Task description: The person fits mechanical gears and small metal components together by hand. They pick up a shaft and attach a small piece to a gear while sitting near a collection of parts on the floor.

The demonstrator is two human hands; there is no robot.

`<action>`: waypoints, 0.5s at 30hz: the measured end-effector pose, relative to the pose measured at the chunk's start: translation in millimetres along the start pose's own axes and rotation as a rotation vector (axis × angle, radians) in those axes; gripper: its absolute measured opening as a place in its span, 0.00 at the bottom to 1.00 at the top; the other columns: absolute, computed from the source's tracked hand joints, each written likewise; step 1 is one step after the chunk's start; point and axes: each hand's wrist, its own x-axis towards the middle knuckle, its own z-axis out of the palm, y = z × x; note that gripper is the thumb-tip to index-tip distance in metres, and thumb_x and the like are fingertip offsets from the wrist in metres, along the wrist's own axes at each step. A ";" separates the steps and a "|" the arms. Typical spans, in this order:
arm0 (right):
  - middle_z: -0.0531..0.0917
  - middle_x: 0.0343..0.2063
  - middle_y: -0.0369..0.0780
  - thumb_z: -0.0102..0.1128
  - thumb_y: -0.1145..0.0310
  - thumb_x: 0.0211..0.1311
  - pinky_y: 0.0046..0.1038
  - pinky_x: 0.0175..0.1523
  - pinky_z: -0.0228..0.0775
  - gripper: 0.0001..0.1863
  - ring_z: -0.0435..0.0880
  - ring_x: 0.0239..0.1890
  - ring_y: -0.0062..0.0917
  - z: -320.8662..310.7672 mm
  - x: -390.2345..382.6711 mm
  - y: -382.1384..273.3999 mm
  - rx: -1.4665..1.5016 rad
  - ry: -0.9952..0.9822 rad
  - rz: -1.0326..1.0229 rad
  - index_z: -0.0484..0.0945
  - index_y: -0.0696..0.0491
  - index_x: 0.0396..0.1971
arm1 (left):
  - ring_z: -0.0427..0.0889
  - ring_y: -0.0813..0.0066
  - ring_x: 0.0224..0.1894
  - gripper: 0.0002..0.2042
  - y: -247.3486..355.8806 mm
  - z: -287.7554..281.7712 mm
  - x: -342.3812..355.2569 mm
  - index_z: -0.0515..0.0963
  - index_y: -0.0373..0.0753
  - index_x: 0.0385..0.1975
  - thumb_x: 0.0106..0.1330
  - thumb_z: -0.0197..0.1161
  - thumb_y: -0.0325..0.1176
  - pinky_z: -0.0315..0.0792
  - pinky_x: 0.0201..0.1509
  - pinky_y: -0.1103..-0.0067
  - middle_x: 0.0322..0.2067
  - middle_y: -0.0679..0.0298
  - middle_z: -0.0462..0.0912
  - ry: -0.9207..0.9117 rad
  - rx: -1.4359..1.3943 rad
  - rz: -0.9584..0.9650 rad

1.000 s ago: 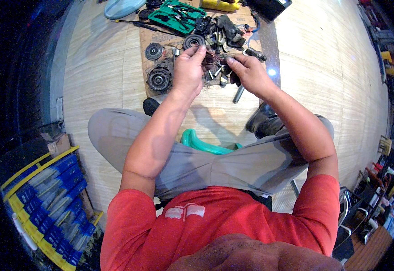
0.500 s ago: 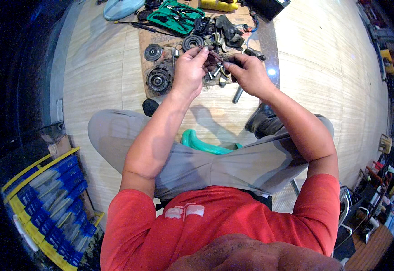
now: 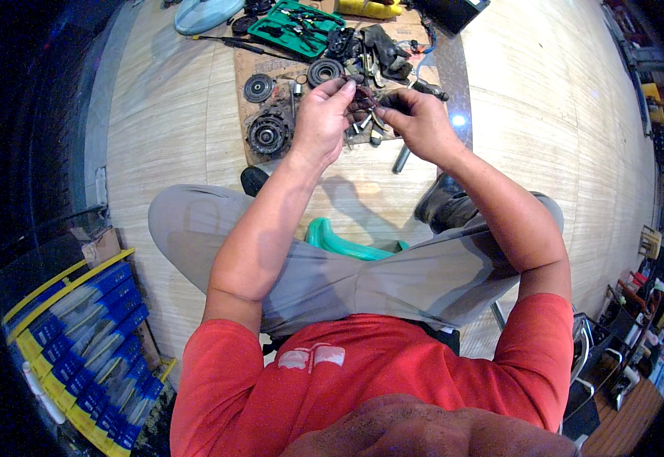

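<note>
Between both hands I hold a small dark reddish-brown part (image 3: pixel 365 97), thin and wire-like; its exact kind is too small to make out. My left hand (image 3: pixel 327 114) pinches one side of it with thumb and fingers. At its other side, the thumb and fingertips of my right hand (image 3: pixel 416 118) close on it. Both hands are above a cardboard sheet (image 3: pixel 280 145) strewn with greasy metal parts. Left of my left hand lies a dark round clutch-like assembly (image 3: pixel 268 133), with a smaller pulley-like disc (image 3: pixel 259 88) beyond it. A ringed metal wheel (image 3: pixel 324 72) sits just past my left fingers.
A green tool case (image 3: pixel 294 29) lies open at the far side, near dark gloves (image 3: pixel 384 49) and a yellow bottle (image 3: pixel 370 8). A metal tube (image 3: pixel 401 159) sticks out near my right hand. A green curved object (image 3: pixel 351 245) is between my legs; a rack of blue boxes (image 3: pixel 92 343) stands left.
The small dark part has shifted and turned slightly between my fingertips. Both hands keep nearly the same place and grip.
</note>
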 end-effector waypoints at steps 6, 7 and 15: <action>0.77 0.18 0.33 0.64 0.66 0.58 0.21 0.26 0.64 0.11 0.70 0.20 0.14 -0.3 -0.6 -2.0 -0.034 -0.008 0.005 0.79 0.59 0.34 | 0.81 0.77 0.31 0.08 1.2 2.0 -0.9 0.77 0.36 0.36 0.69 0.51 0.29 0.76 0.36 0.80 0.31 0.63 0.82 0.004 0.024 0.002; 0.77 0.18 0.33 0.64 0.66 0.57 0.22 0.26 0.64 0.12 0.70 0.21 0.14 -0.8 -0.9 -3.2 -0.039 -0.010 0.005 0.79 0.59 0.34 | 0.81 0.76 0.33 0.07 0.5 0.5 -0.3 0.77 0.36 0.37 0.69 0.52 0.29 0.76 0.38 0.79 0.33 0.63 0.82 -0.006 0.023 -0.002; 0.81 0.21 0.47 0.66 0.66 0.52 0.32 0.31 0.71 0.12 0.80 0.24 0.30 -2.3 -8.8 -18.3 -0.060 0.018 -0.063 0.80 0.59 0.31 | 0.81 0.76 0.36 0.07 -0.9 -5.5 2.2 0.76 0.37 0.39 0.69 0.52 0.29 0.76 0.41 0.79 0.34 0.63 0.82 -0.045 0.149 0.054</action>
